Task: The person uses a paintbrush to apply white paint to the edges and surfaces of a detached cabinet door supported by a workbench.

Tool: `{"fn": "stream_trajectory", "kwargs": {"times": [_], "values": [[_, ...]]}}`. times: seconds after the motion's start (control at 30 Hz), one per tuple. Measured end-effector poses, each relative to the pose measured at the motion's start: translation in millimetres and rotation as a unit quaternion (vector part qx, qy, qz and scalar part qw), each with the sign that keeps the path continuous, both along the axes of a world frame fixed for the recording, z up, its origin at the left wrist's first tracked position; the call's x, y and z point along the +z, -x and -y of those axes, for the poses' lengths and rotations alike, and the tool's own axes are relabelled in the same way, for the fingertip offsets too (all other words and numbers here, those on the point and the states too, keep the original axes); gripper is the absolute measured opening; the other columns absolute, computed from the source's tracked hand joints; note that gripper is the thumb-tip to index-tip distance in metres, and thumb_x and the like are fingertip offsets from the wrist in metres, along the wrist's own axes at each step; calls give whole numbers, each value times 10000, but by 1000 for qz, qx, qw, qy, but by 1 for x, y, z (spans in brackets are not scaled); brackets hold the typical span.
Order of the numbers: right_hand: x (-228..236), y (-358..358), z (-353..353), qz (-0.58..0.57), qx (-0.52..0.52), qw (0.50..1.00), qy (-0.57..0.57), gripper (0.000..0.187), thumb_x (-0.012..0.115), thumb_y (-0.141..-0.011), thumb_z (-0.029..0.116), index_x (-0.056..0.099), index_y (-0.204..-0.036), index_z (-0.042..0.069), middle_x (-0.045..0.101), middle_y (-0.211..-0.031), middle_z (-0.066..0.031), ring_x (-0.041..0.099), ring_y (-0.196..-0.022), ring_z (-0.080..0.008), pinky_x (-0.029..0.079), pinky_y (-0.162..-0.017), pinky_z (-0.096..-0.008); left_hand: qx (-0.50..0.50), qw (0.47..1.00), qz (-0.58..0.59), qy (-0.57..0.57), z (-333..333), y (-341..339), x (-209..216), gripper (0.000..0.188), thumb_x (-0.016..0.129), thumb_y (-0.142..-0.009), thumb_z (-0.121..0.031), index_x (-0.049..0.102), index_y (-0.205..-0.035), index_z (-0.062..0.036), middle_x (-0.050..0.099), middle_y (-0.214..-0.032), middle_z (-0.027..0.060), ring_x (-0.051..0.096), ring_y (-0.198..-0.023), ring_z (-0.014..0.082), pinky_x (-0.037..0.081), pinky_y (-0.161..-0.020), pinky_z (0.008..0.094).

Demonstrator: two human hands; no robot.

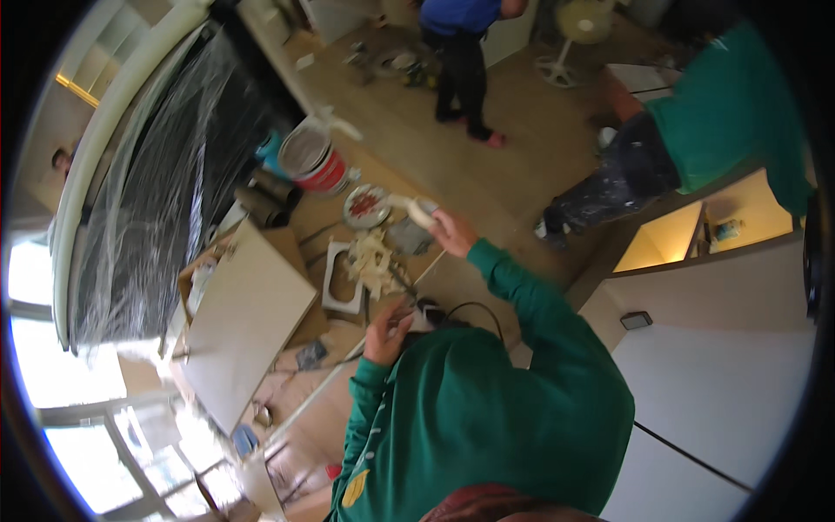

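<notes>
My right hand (456, 233) reaches forward and is closed on a roll of cream masking tape (421, 214). A short pale strip extends from the roll toward a round dish (366, 206) holding small red pieces. Close to my body is my left hand (388, 333), its fingers loosely bent and apart, with nothing visible in it. Crumpled cream paper or tape (374, 264) lies between the hands, beside a white frame (342, 280) with a rounded opening. A dark object, partly hidden, is just right of my left hand.
A red and white bucket (315, 158) stands beyond the dish. At left are a leaning white panel (248, 322) and a large plastic-wrapped object (165, 174). One person in green (722, 122) bends at right; another in blue (461, 61) stands farther off. Lit shelves (661, 239) are at right.
</notes>
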State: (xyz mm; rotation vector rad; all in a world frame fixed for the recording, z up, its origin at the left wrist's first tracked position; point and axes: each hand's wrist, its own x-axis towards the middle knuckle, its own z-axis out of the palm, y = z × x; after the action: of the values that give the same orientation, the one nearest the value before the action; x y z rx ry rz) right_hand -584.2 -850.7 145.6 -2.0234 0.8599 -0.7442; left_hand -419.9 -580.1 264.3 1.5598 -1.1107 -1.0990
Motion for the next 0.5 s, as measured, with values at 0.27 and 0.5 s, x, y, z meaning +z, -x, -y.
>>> {"fn": "stream_trajectory", "kwargs": {"times": [0.27, 0.5], "values": [[166, 40, -58, 3, 165, 986, -7, 373, 565, -974, 338, 563, -1200, 42, 628, -1064, -194, 605, -989, -374, 478, -823, -475, 130, 981, -129, 68, 42, -20, 13, 519, 631, -969, -323, 518, -1363, -5, 631, -1223, 111, 626, -1069, 189, 524, -791, 293], [190, 2, -116, -12, 250, 964, 92, 310, 646, -912, 234, 580, -1155, 53, 613, -1027, -174, 574, -958, -371, 446, -860, -474, 172, 976, -77, 109, 4, -36, 36, 360, 677, -947, -229, 614, -1198, 21, 675, -1090, 77, 621, -962, 140, 510, -791, 275]]}}
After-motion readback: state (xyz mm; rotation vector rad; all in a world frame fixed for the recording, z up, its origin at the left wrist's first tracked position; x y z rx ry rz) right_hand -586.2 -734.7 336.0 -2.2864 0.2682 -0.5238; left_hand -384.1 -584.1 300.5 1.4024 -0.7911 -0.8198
